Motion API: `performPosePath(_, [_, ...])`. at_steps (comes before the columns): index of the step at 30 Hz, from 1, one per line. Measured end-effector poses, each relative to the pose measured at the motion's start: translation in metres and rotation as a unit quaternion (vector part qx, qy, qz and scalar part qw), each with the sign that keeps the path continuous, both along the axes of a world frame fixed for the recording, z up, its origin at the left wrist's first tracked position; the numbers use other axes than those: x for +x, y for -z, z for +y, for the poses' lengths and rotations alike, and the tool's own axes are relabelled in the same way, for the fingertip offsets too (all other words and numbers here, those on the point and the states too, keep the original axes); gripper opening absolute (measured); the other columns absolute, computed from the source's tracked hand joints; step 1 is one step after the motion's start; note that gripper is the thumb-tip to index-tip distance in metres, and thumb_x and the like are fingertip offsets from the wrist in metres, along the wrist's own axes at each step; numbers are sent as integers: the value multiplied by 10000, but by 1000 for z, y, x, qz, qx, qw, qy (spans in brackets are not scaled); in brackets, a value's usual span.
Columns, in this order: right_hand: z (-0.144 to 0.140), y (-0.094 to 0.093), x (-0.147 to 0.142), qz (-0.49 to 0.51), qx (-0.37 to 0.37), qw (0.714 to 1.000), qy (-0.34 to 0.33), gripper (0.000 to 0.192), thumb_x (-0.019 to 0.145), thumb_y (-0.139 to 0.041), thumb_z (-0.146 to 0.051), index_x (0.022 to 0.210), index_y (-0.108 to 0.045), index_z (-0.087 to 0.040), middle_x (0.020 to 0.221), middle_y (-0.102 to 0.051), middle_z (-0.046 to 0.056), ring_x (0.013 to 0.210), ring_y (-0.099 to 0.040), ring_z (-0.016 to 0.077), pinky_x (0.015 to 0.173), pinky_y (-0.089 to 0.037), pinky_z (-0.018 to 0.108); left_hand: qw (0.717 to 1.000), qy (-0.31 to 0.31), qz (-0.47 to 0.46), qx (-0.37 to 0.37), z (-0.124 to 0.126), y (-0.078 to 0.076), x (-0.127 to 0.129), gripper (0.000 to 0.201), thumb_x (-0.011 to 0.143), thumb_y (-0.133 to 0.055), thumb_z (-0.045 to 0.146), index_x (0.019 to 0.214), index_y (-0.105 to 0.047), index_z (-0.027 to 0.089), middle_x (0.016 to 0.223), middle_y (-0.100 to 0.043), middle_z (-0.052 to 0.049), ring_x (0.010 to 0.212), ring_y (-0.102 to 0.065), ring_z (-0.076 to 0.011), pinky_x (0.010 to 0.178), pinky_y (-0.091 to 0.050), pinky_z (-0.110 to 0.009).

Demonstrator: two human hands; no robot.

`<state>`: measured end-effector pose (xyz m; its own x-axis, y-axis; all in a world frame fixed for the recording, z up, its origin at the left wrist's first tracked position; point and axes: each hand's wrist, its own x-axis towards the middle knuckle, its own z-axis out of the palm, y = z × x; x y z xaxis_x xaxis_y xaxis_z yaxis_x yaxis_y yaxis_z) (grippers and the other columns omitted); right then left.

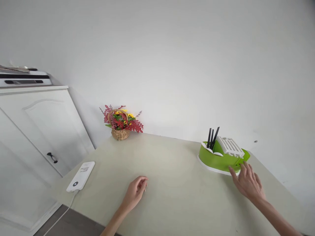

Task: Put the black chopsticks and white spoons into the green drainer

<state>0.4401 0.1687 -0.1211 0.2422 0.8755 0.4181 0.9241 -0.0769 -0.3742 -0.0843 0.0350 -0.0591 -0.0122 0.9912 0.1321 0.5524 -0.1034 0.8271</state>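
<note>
My right hand (248, 182) is at the near right end of a green and white utensil holder (216, 161), its fingers apart and fingertips at the rim. Whether they touch it I cannot tell. Several thin black sticks (212, 139) stand upright in the holder's left part. A white slotted rack (230, 146) tops its middle. Over the front middle of the table, my left hand (135, 192) is loosely closed, thumb near the curled fingers, with nothing visible in it.
A wicker basket (120, 134) of red and yellow flowers stands at the back left of the pale table (172, 177). A white power bank (81, 176) with a cable (64, 213) lies by the left edge. Left of the table is a white cabinet (46, 131); a wall rises behind.
</note>
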Motion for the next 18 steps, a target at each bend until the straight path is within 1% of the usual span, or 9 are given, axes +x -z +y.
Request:
performPosePath(3, [-2,-2,25,1,-4,1000,7,957,943,-189,-753,1501,-440,-18,1653,-337,254,1567,-237,371,1260,-189,576,1000,-4,7,-5,3,0,3,395,1010,-469,557,1065,-673,223,831,-683,-42,727,-640,-182,638,-518,-260])
performPosePath(5, [-6,-6,38,3,-10,1000,14,951,945,-181,-744,1490,-456,-15,1645,-347,262,1565,-242,374,1258,-195,580,1000,-4,14,-8,5,0,4,398,1010,-470,561,1076,-671,225,847,-689,-46,731,-644,-182,626,-518,-254])
performPosePath(8, [-15,-14,51,5,-23,999,28,944,955,-166,-724,1481,-471,-2,1639,-353,271,1564,-244,375,1256,-204,583,1000,-13,20,-5,8,4,4,405,1009,-473,576,1090,-672,232,857,-695,-46,730,-646,-181,611,-518,-249])
performPosePath(10, [-22,-19,53,16,-24,999,42,952,961,-173,-719,1505,-438,16,1655,-317,276,1571,-222,376,1258,-202,579,1000,-22,20,0,10,6,3,411,1009,-477,583,1106,-672,235,864,-698,-44,732,-649,-180,610,-521,-248])
performPosePath(12, [-31,-19,48,38,-16,998,57,955,964,-209,-721,1564,-353,7,1685,-248,265,1574,-207,385,1251,-217,590,999,-25,20,3,11,9,2,413,1007,-484,585,1114,-675,234,860,-698,-40,728,-651,-179,611,-521,-248])
performPosePath(14, [-46,-14,33,67,-6,996,65,940,968,-259,-717,1618,-257,-39,1708,-197,238,1559,-246,404,1232,-258,608,999,-24,23,10,11,10,2,413,1006,-489,583,1117,-679,233,849,-699,-35,723,-652,-179,615,-521,-248])
performPosePath(15, [-55,-9,21,81,-4,995,62,922,972,-279,-707,1635,-223,-69,1714,-193,221,1541,-290,412,1218,-290,611,999,-24,25,15,11,10,2,412,1005,-490,582,1115,-681,233,844,-699,-33,722,-653,-180,616,-520,-249])
performPosePath(17, [-78,4,-7,104,-15,994,27,870,997,-278,-661,1641,-210,-81,1694,-268,211,1525,-339,389,1215,-323,575,999,-22,33,25,10,9,2,407,1007,-488,577,1108,-683,234,840,-701,-31,726,-656,-183,619,-521,-251])
performPosePath(18, [-90,11,-23,104,-27,994,1,840,1010,-264,-636,1640,-221,-82,1686,-300,197,1544,-308,361,1228,-309,558,999,-19,40,31,10,9,3,402,1009,-486,572,1105,-681,234,837,-700,-31,727,-656,-185,624,-524,-254])
